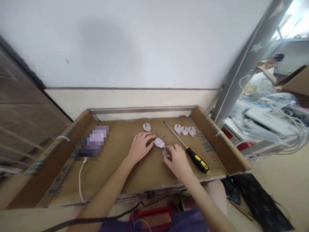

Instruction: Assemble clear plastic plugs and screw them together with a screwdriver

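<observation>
A white oval plastic plug part (159, 142) with small holes lies between my hands on the cardboard. My left hand (142, 146) rests palm down to its left, fingers loosely spread and fingertips close to its edge; whether they touch it I cannot tell. In my right hand (178, 158), thumb and fingers close around a clear plastic plug part (167, 154), just below and right of the white one. Two small brass-coloured pins (162, 136) lie beyond the white part. A screwdriver (198, 160) with a black and yellow handle slants to the right of my right hand.
Several clear plug parts with metal prongs (184, 130) sit at the back right, and a single one (146, 127) at back centre. A blurred phone (94, 141) with a white cable (80, 180) lies left. Cardboard side walls (217, 141) edge the work surface; bagged goods (263, 112) lie beyond.
</observation>
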The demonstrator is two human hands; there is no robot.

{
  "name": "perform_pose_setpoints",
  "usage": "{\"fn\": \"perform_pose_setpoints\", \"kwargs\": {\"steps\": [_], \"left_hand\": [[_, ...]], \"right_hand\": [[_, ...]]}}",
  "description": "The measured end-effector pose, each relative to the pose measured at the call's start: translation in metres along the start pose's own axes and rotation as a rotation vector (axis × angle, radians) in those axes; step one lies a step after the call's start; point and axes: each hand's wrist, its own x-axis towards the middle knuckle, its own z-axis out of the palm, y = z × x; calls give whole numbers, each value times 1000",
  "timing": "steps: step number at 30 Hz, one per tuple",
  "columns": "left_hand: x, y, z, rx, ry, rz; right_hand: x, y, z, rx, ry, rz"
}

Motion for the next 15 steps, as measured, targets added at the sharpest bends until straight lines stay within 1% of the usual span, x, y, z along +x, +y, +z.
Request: {"fn": "perform_pose_setpoints", "kwargs": {"steps": [5, 10, 12, 15], "left_hand": [[14, -2, 3, 59, 26, 32], [15, -8, 7, 55, 29, 60], [16, -8, 8, 48, 24, 76], [22, -6, 8, 36, 0, 121]], "right_hand": [[-2, 9, -8, 88, -60, -39], [-8, 9, -16, 185, -51, -30], [-3, 9, -19, 244, -23, -3], [21, 13, -21, 357, 48, 45]]}}
